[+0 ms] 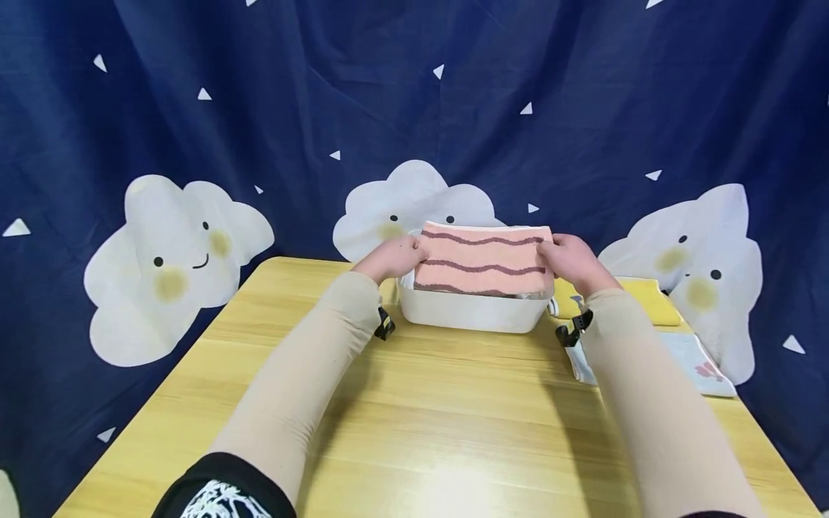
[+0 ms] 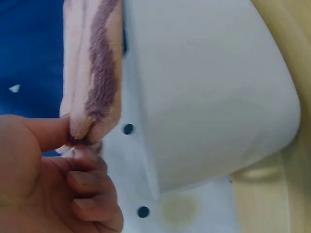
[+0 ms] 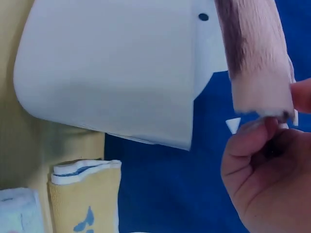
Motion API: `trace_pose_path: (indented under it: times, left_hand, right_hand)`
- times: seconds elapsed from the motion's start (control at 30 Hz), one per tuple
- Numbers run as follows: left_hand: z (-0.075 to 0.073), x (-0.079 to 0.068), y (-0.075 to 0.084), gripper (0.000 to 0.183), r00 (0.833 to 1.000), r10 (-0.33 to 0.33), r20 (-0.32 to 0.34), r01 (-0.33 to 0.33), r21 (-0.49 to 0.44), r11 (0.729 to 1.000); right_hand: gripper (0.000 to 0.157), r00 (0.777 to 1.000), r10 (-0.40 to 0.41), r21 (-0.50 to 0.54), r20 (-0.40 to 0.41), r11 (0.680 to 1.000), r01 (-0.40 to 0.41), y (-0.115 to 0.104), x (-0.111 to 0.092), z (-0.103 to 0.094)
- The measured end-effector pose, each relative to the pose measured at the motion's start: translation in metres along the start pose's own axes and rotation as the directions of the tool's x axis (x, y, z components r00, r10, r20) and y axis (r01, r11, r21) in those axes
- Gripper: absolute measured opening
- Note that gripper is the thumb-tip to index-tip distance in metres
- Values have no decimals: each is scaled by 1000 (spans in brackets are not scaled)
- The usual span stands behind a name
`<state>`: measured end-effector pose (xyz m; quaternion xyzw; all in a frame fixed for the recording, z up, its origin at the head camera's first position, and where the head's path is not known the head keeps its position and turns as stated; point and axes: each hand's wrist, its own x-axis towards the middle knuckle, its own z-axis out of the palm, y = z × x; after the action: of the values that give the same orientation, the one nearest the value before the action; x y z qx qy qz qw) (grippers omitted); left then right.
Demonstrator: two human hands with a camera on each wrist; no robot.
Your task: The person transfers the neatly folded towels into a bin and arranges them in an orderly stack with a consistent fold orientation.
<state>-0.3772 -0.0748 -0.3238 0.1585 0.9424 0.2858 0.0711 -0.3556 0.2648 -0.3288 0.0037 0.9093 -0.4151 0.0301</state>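
A folded pink towel (image 1: 482, 259) with wavy dark mauve stripes is stretched between both hands, above the white bin (image 1: 466, 311) at the back of the table. The left hand (image 1: 396, 257) pinches its left side; in the left wrist view the thumb and fingers (image 2: 85, 177) close on the towel's edge (image 2: 102, 68). At the opposite side the right hand (image 1: 570, 260) pinches the right edge, also seen in the right wrist view between thumb and fingertips (image 3: 257, 136). The towel's lower part overlaps the bin's opening in the head view, and the bin's contents are mostly hidden behind it.
Right of the bin lie a folded yellow towel (image 1: 648, 302) and, nearer, a folded pale blue-white towel (image 1: 686, 352) with a pink motif. A dark blue curtain (image 1: 291, 93) with cloud faces hangs behind the wooden table (image 1: 440, 410).
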Motion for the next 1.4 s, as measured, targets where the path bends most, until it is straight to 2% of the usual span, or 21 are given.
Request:
trace_pose_path:
  times: [0.13,0.3,0.4,0.5,0.63,0.83,0.97,1.07,1.13,1.2,1.33,1.4]
  left_hand:
    - [5,12,-4,33,999,-23,-36,23,-5,1000]
    - [13,19,-7,37,997,-73,-22,73,-10,997]
    - [16,22,-9,37,994,-106,-37,105,-13,994]
    - [17,22,-11,34,991,-122,-61,124,26,992]
    - [19,21,-12,35,990,-126,-66,129,48,990]
    - [20,20,-19,34,986,-140,-88,137,-47,990]
    - [20,22,-30,40,981,-145,-130,131,-111,985]
    - [20,24,-41,46,970,-175,-170,142,-191,971]
    - [20,25,-47,49,963,-206,-176,151,-280,948]
    - [22,26,-54,51,959,-243,-144,170,-392,904]
    - [23,28,-63,50,963,-265,-40,195,-576,794]
    - [24,30,-69,47,965,-263,10,205,-656,727]
  right_hand:
    - [50,999,41,-2,-18,999,-41,3,15,10]
    - [43,993,114,-2,-39,993,-114,7,21,20]
    - [38,995,82,-18,-63,996,-84,7,20,21]
    - [32,995,44,-51,-84,998,-48,7,19,21]
    - [33,994,40,-73,-105,996,-48,8,16,21]
    - [46,996,32,-43,-88,998,-35,11,15,21]
    - [47,997,2,-27,-83,1000,-4,12,13,20]
    - [46,997,-7,13,-74,1000,8,10,9,17]
    - [47,998,-10,31,-70,999,12,9,6,13]
    - [48,998,-11,46,-67,999,14,8,0,9]
    - [51,999,-20,31,-42,999,21,10,-14,-3]
    - [52,1000,-28,8,-10,1000,28,14,-22,-10]
